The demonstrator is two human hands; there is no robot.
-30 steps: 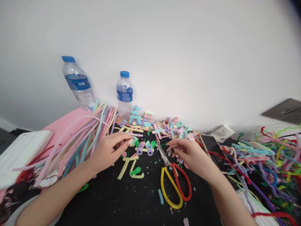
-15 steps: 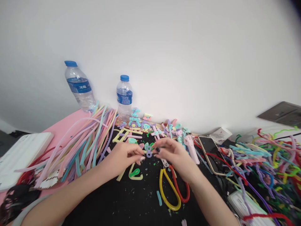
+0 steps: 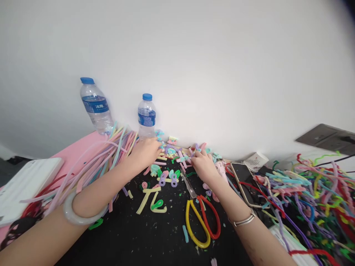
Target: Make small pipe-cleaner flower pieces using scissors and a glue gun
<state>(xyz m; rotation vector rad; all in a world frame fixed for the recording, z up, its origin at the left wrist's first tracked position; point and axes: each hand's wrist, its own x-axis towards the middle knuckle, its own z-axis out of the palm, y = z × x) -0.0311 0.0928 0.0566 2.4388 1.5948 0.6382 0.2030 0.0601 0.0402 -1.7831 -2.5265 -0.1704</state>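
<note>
The left hand [image 3: 146, 151] is left of the centre of the frame, its fingers bent at the near side of a pile of small pipe-cleaner shapes [image 3: 171, 150]. The right hand [image 3: 204, 164], just right of centre, has its fingers curled down at pink and lilac pieces [image 3: 181, 158] along the back of the same pile. Whether either set of fingers grips a piece cannot be told, as the fingertips are hidden or too small. The pile lies mid-frame, along the foot of the white wall [image 3: 222, 74].

Between the forearms, two purple looped shapes [image 3: 173, 180] with green leaf-like loops lie on the black surface [image 3: 124, 236]. Below them are pale yellow strips [image 3: 144, 201], one with a green loop [image 3: 158, 204] touching it. Scissors [image 3: 187, 218] with one yellow and one red handle lie right of these, blades pointing toward the pile and slightly apart. A short blue piece [image 3: 185, 234] is beside the yellow handle.

A bundle of pastel pipe cleaners [image 3: 91, 159] spreads across the left, partly behind the left arm. Two blue-capped bottles [image 3: 95, 105] stand in the upper left, the outer one tilted. A smartphone [image 3: 245, 177] and a multicoloured tangle [image 3: 318, 192] fill the right.
</note>
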